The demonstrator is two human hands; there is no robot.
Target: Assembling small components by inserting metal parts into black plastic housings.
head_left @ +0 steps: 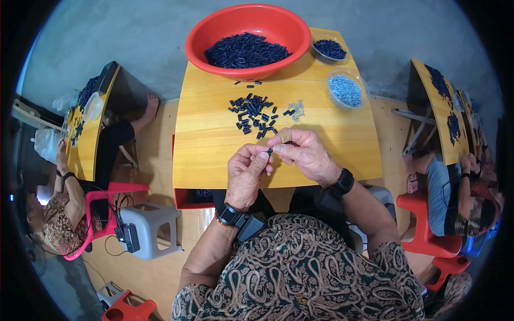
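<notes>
Above the near part of the yellow table [332, 166], my two hands meet at a small dark plastic piece [269, 152]. My left hand [246, 171] is closed, pinching that piece between thumb and forefinger. From the other side, my right hand [310, 155] has thumb and forefinger pressed together at its top; whatever else they grip is too small to make out. A tan wrap circles one right finger. Just beyond my hands lies a loose pile of similar dark plastic pieces [251, 113], with a small cluster of clear pieces [297, 110] at its right.
A big red basin [197, 45] of dark pieces stands at the far edge. Right of it are a clear tub [316, 55] of dark pieces and another tub [365, 93] of light-blue pieces. People sit at side tables [101, 115], left and right, with stools [155, 222] around.
</notes>
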